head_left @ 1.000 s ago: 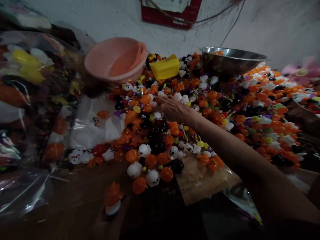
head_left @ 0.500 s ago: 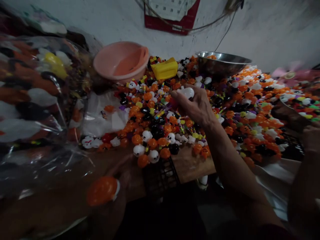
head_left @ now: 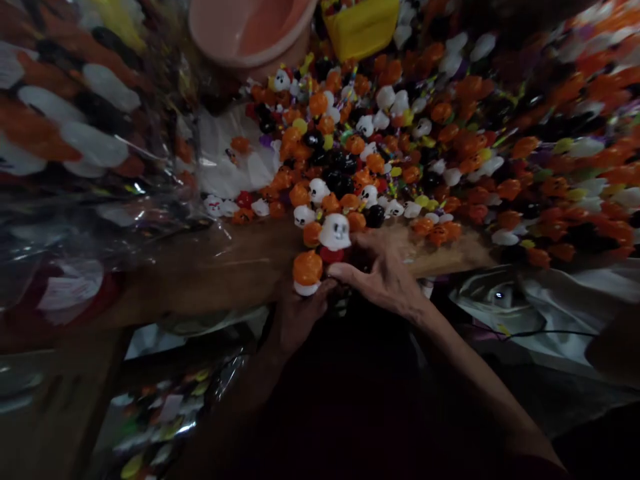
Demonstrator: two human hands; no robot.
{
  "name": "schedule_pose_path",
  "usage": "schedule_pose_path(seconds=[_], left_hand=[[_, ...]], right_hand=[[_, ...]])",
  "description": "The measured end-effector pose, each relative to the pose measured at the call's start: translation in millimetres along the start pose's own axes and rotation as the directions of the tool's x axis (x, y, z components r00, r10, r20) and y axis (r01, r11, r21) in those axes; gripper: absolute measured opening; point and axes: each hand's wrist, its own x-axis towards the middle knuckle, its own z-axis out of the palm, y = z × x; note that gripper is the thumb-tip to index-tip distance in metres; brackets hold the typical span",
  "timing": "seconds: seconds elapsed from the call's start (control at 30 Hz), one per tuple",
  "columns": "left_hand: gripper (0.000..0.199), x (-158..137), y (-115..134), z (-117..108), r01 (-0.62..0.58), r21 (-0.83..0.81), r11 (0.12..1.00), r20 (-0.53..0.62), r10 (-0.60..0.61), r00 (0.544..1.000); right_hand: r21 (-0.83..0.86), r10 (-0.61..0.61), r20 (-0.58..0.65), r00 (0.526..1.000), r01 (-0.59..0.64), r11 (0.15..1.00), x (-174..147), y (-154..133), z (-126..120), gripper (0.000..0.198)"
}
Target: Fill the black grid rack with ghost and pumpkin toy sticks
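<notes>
Close to the table's front edge, my left hand [head_left: 299, 321] is closed around an orange pumpkin-shaped plastic toy [head_left: 307, 267] with a white base. My right hand [head_left: 389, 280] grips a white ghost-shaped toy [head_left: 335, 231] with a printed face and a red base. Both toys stand upright side by side, and the fingers of the two hands nearly meet below them. Parts of the fingers are hidden or dim. Just beyond lies a large heap of small orange, white and black toys [head_left: 345, 177].
A pink basin [head_left: 295, 59] and a yellow container [head_left: 363, 35] sit at the back. Clear plastic bags of larger toys [head_left: 75, 120] fill the left. The wooden table edge [head_left: 225, 260] runs across in front. Below it, at lower left, are more small pieces [head_left: 165, 413]. White cloth [head_left: 530, 307] hangs at right.
My right hand has come back from over the heap with the white ghost toy. My left hand has moved right and up with the pumpkin toy. The view has tilted down.
</notes>
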Motion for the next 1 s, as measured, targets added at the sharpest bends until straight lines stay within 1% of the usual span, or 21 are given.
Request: schedule_pose_path(seconds=[0.1, 0.2, 0.27, 0.3, 0.33, 0.4, 0.47, 0.53, 0.57, 0.63, 0.73, 0.87, 1.0], left_hand=[[0.050, -9, -21, -13, 0.087, -0.047, 0.995, 0.042, -0.085, 0.995], [0.053, -14, -35, -23, 0.156, -0.098, 0.983, 0.060, -0.150, 0.987], [0.050, -14, -38, -26, 0.181, -0.127, 0.975, 0.058, -0.175, 0.983], [0.050, -14, -38, -27, 0.187, -0.141, 0.972, 0.046, -0.182, 0.982], [0.049, -13, -37, -28, 0.189, -0.153, 0.970, 0.025, -0.187, 0.982], [0.048, -10, -32, -28, 0.163, -0.202, 0.966, -0.051, -0.177, 0.983], [0.043, -6, -27, -26, 0.112, -0.285, 0.952, -0.129, -0.154, 0.980], [0.035, -1, -23, -23, 0.069, -0.376, 0.924, -0.181, -0.146, 0.973], [0.033, 1, -22, -22, 0.067, -0.417, 0.906, -0.186, -0.157, 0.970], [0.031, 4, -22, -19, 0.106, -0.470, 0.876, -0.162, -0.204, 0.965], [0.031, 4, -25, -19, 0.176, -0.481, 0.859, -0.116, -0.261, 0.958], [0.033, -1, -32, -23, 0.197, -0.456, 0.868, -0.097, -0.269, 0.958], [0.034, -2, -36, -23, 0.195, -0.472, 0.860, -0.093, -0.268, 0.959]], right_hand=[[0.077, -0.011, 0.091, 0.996, 0.004, 0.997, -17, 29, 22, 0.037], [0.179, 0.026, 0.085, 0.996, -0.041, 0.983, -25, 44, 40, 0.039], [0.209, 0.056, 0.081, 0.995, -0.072, 0.975, -26, 47, 46, 0.039], [0.206, 0.066, 0.059, 0.996, -0.077, 0.975, -26, 48, 47, 0.037], [0.191, 0.074, 0.019, 0.997, -0.076, 0.979, -25, 48, 46, 0.034], [0.107, 0.084, -0.124, 0.989, -0.070, 0.992, -23, 52, 44, 0.027], [-0.029, 0.059, -0.293, 0.954, -0.071, 0.997, -20, 58, 43, 0.022], [-0.148, 0.013, -0.397, 0.918, -0.078, 0.986, -14, 65, 46, 0.021], [-0.181, -0.003, -0.427, 0.904, -0.082, 0.980, -10, 69, 49, 0.021], [-0.208, -0.010, -0.460, 0.888, -0.097, 0.973, -4, 74, 58, 0.024], [-0.226, 0.000, -0.479, 0.878, -0.123, 0.966, 3, 81, 71, 0.027], [-0.266, -0.006, -0.447, 0.895, -0.126, 0.956, 5, 92, 80, 0.024], [-0.312, -0.017, -0.424, 0.906, -0.128, 0.941, 3, 97, 80, 0.023]])
